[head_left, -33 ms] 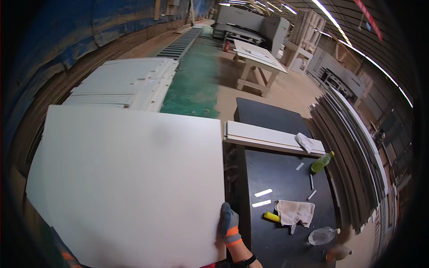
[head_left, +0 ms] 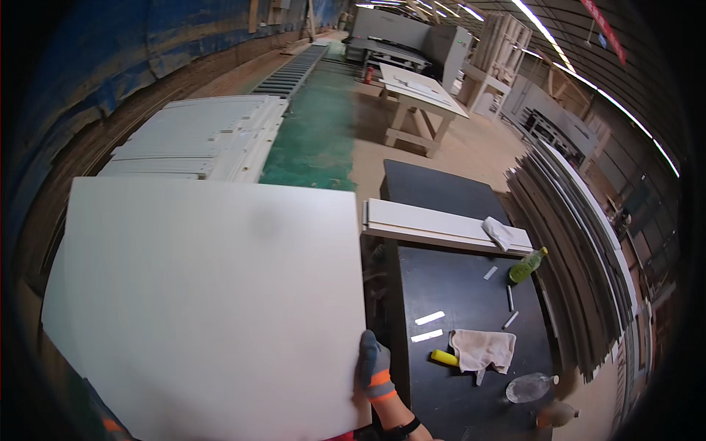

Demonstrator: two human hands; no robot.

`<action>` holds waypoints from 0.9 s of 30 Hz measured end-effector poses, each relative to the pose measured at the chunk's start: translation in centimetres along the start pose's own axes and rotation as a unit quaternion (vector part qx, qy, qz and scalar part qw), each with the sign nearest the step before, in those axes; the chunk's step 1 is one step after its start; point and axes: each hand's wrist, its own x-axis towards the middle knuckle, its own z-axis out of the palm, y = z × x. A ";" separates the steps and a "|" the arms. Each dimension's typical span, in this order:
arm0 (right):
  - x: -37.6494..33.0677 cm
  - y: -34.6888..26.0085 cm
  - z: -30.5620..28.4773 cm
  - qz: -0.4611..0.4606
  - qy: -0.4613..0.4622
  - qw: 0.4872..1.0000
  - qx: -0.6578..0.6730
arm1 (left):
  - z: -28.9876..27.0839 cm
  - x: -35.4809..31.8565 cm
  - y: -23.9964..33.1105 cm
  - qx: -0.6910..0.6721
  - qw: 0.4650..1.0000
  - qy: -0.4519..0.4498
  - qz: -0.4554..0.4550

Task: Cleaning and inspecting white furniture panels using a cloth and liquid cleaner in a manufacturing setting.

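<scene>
You have the panel gripped, not released: right hand clamped on its right edge; left hand, cannot tell.

A large white panel stretches across the foreground; the gloved right hand grips its right edge near the lower corner. At the panel's lower left side shows an orange-banded cuff, the left hand itself hidden. Right of the panel stands a dark table bearing a pale cloth, a yellow object touching that cloth, a clear bottle and, farther from the panel, a green bottle. Directly beyond the panel lie stacked white boards.
</scene>
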 end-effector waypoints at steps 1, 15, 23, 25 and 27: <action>0.7 -1.3 0.0 -0.020 -0.011 1.000 0.016 | 1.2 0.1 0.4 0.014 1.000 0.007 0.006; 29.1 -15.2 11.4 -0.327 -0.014 0.945 0.007 | 32.4 23.0 6.1 0.083 0.988 -0.038 0.122; 39.1 -22.6 12.2 -0.263 0.086 0.960 0.034 | 63.4 32.5 10.6 0.086 0.981 -0.149 0.087; 42.3 -20.9 10.1 -0.266 0.126 0.955 0.034 | 71.5 33.2 10.7 0.098 0.975 -0.190 0.054; 43.1 -23.4 10.1 -0.182 0.171 0.965 0.080 | 80.0 34.6 9.4 0.122 0.968 -0.210 0.057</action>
